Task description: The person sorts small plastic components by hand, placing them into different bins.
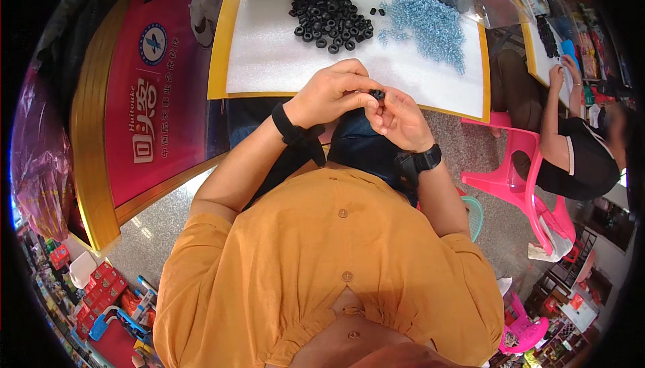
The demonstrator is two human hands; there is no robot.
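Over the near edge of a white, yellow-edged tabletop [269, 52], my left hand [336, 94] pinches a small black part [377, 94] between thumb and fingers. My right hand [403, 121] meets it from the other side, its thumb and bent fingers closed at the same part. Its exact shape is mostly covered by fingertips. Beyond my hands lies a heap of black ring-shaped pieces [329, 22]. Two small black cylinders [377, 11] sit apart between that heap and a spread of tiny pale-blue clear pieces [426, 22].
Clear plastic bins [497, 5] stand at the table's far side. A red-topped wooden counter [148, 99] is on the left, with a purple plastic bag [41, 156] beside it. To the right, a person in black [581, 160] works at another table near a pink plastic stool [507, 166].
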